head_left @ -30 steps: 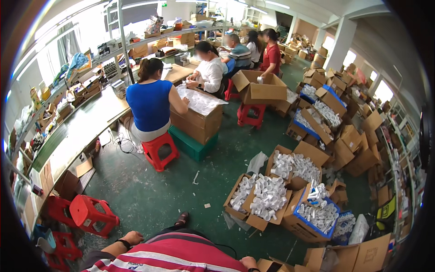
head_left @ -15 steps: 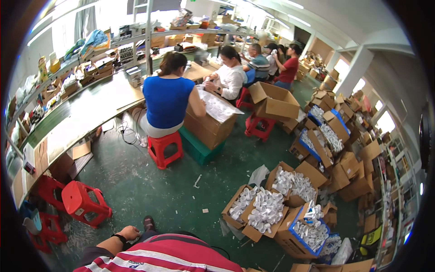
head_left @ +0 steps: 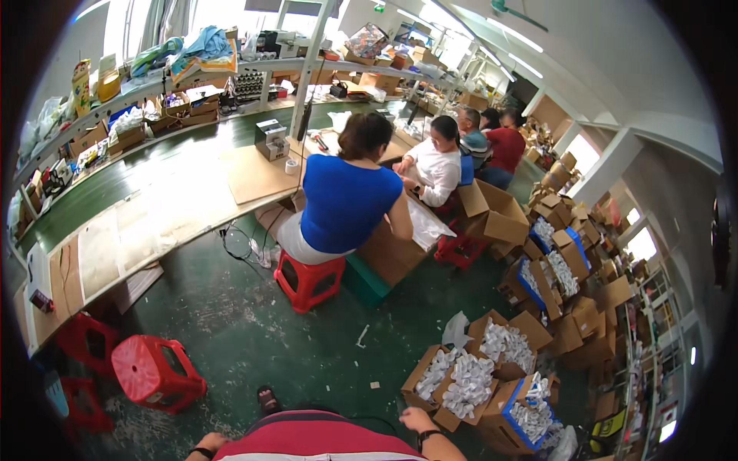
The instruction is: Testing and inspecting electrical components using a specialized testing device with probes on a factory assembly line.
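My left hand [head_left: 212, 441] hangs low at the left side of my red shirt [head_left: 323, 436], a dark band on its wrist. Its fingers are mostly hidden. On the other side, my right hand [head_left: 417, 419] is held out beside my body with its fingers loosely curled in, and nothing shows in it. A dark band circles that wrist too. Neither hand touches anything I can see. Nearest to the right hand are open cardboard boxes [head_left: 447, 421] full of white plastic parts [head_left: 467, 384]. A red stool [head_left: 157, 373] stands ahead of the left hand.
A long workbench [head_left: 154, 227] runs along the left. A person in blue [head_left: 350, 203] sits on a red stool [head_left: 309, 284] ahead, beside a person in white [head_left: 436, 169]; others sit beyond. Stacked cartons [head_left: 569, 330] line the right. Small scraps [head_left: 374, 385] dot the green floor.
The view has shifted, so the seated people and boxes sit further right. My left hand has dropped lower and back. My right hand has come into view at the right.
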Available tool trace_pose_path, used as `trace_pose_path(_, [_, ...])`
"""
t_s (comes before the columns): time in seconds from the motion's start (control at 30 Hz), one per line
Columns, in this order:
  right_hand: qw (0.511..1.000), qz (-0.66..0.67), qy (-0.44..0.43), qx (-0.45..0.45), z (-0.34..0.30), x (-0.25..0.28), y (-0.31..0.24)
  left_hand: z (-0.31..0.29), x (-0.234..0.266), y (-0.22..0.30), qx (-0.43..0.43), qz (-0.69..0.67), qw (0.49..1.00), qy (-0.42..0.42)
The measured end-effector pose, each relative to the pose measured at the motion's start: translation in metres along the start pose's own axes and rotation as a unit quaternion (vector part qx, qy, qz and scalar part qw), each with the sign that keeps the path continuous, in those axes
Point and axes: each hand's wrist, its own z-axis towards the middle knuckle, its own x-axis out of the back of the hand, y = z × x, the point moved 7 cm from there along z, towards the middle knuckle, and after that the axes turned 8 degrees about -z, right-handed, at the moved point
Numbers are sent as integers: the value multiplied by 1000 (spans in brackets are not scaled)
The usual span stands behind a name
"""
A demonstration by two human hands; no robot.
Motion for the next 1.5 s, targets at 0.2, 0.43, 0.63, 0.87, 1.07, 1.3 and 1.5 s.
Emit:
trace_pose_path(0.2, [988,20,23,153,57,49,-193,-25,11,-76,92,-121,988,-12])
trace_pose_path(0.43, [972,-120,-82,185,94,40,-234,-27,22,-39,84,-228,968,60])
trace_pose_path(0.63, [939,-234,-180,176,153,17,-209,7,78,-11,131,-278,947,92])
trace_pose_path(0.87, [940,-212,-159,216,259,30,-327,50,166,15,159,-293,936,112])
trace_pose_path(1.07, [961,-33,-64,266,292,80,-448,80,217,29,171,-300,930,122])
trace_pose_path(1.3, [960,-106,-135,222,328,72,-412,95,244,37,184,-311,924,124])
trace_pose_path(1.5, [953,-238,-135,129,353,40,-309,77,248,33,195,-318,921,114])
